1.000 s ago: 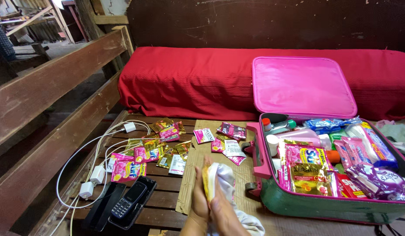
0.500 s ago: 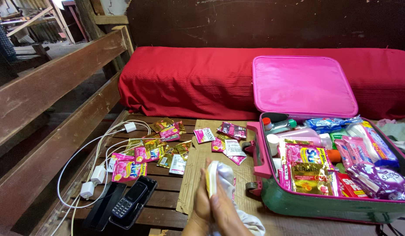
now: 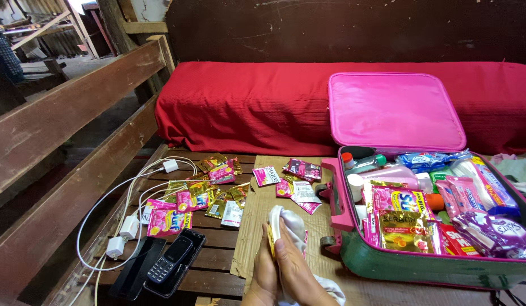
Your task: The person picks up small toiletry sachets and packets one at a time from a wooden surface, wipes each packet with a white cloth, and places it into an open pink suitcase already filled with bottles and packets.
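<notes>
Both my hands meet at the bottom centre, above a sheet of brown cardboard [image 3: 260, 226]. My left hand [image 3: 264, 272] and my right hand [image 3: 294, 269] are pressed together around a white cloth [image 3: 288, 224] with something yellow at its left edge. The cloth sticks up above my fingers and more of it hangs below my right wrist. To the right, an open pink suitcase [image 3: 353, 249] lies packed with sachets, bottles and packets, its lid [image 3: 393, 110] propped against a red-covered cushion [image 3: 246, 102].
Several small pink, gold and white sachets [image 3: 189, 198] lie spread on the slatted wooden platform. White chargers and cables [image 3: 127, 226] sit at the left. A keypad phone [image 3: 169, 260] rests on a dark smartphone beside another. A wooden rail [image 3: 70, 147] runs along the left.
My hands have shifted slightly on the white cloth, with the right fingers wrapping further around it. Everything else stays put.
</notes>
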